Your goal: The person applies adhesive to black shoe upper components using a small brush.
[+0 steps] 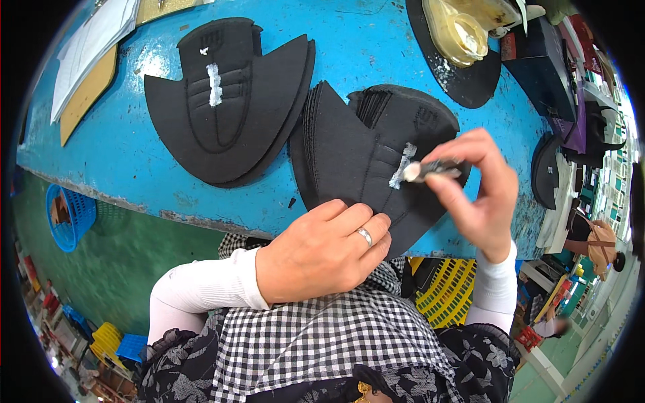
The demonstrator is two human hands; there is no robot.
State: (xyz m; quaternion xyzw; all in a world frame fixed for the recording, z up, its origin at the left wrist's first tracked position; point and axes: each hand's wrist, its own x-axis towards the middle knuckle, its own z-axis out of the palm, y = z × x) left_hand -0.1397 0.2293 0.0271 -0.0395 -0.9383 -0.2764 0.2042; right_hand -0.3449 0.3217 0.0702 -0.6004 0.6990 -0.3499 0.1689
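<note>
A stack of black shoe-upper pieces (356, 148) lies at the table's near edge, with a whitish glue smear (403, 166) on its top piece. My left hand (329, 248) presses on the stack's near side with bent fingers, the fingertips partly hidden. Between thumb and fingers, my right hand (480, 188) pinches a small dark brush (433, 169), slightly blurred, whose white-coated tip is over the smear. To the left sits a smaller pile of the same black uppers (248, 121), bearing a white glue streak (214, 85).
At the far right, a glue-crusted yellowish container (470, 40) stands on a black piece (480, 84). Papers (94, 50) and a tan board (87, 101) lie at the left of the blue table (121, 154). Below are a blue basket (79, 215) and a yellow crate (447, 292).
</note>
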